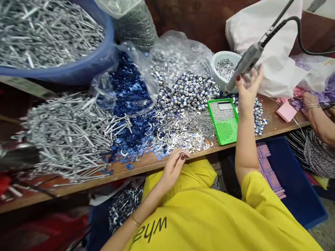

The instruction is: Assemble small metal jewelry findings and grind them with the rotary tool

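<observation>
My left hand [175,166] is closed in a pinch at the table's front edge; between its fingertips is something small that I cannot make out. In front of it lies a heap of small curved silver metal pieces [175,134]. My right hand [250,91] is raised with fingers apart, close to a grey electric screwdriver [246,64] hanging on a cable. Whether the fingers touch the screwdriver cannot be made out. Below that hand lies a green perforated tray [227,130] with small silver screws in it.
Long silver rods [70,136], blue clips [128,90] and silver-blue cylinders [188,91] are piled along the table [146,163]. Behind stand a blue tub [78,66] and a pale bowl [218,76]. Another person's hand [311,101] is near a pink block [286,111] at right.
</observation>
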Demonstrator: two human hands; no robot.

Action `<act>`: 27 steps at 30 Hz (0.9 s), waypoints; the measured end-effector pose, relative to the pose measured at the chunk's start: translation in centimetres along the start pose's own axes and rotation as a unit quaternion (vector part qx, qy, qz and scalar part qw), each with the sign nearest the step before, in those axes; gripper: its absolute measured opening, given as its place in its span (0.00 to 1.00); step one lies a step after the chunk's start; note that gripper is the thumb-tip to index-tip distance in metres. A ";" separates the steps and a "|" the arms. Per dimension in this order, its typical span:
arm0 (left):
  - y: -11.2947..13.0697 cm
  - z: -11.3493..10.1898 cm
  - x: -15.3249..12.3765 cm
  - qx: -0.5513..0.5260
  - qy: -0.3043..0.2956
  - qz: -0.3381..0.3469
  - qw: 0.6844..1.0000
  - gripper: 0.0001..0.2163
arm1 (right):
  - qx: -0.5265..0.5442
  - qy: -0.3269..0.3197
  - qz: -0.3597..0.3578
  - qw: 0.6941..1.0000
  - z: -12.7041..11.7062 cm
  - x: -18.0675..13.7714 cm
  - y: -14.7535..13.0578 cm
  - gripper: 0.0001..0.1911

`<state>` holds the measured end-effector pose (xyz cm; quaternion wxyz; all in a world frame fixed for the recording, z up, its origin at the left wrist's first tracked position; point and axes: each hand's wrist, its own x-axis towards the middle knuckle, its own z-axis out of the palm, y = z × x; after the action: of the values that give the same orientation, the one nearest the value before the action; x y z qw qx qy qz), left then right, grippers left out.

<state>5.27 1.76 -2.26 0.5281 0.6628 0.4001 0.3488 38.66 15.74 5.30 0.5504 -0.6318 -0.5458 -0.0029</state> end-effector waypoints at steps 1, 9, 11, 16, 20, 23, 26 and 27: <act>-0.1 0.4 0.3 -0.004 -0.009 0.003 1.000 0.15 | 0.026 -0.029 0.004 0.999 0.3 1.0 0.9 0.35; -1.3 0.6 0.9 -0.001 0.034 -0.041 0.999 0.17 | 0.214 -0.022 0.127 0.968 -2.6 -5.9 -0.7 0.22; -1.8 0.5 0.9 0.000 0.034 -0.049 0.998 0.17 | 0.235 0.022 0.157 0.959 -3.8 -8.3 -0.7 0.20; -2.5 0.9 1.1 -0.004 0.043 -0.066 0.997 0.17 | 0.152 0.104 0.176 0.967 -4.6 -11.1 0.7 0.22; -2.5 1.3 1.2 -0.012 0.037 -0.069 0.997 0.17 | 0.096 0.102 0.164 0.976 -4.3 -11.6 1.6 0.21; -2.3 1.3 1.1 -0.014 0.039 -0.078 0.996 0.17 | 0.105 0.104 0.164 0.975 -4.0 -12.0 1.8 0.19; -2.1 1.3 1.1 -0.013 0.043 -0.086 0.995 0.18 | 0.116 0.103 0.164 0.974 -3.7 -12.4 1.9 0.18; -2.0 1.3 1.1 -0.012 0.042 -0.088 0.995 0.18 | 0.119 0.106 0.160 0.974 -3.6 -12.6 2.0 0.18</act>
<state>6.56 2.43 -4.39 0.5471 0.6036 0.4744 0.3337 37.10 4.96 -2.22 0.6700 -0.6369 -0.3721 0.0835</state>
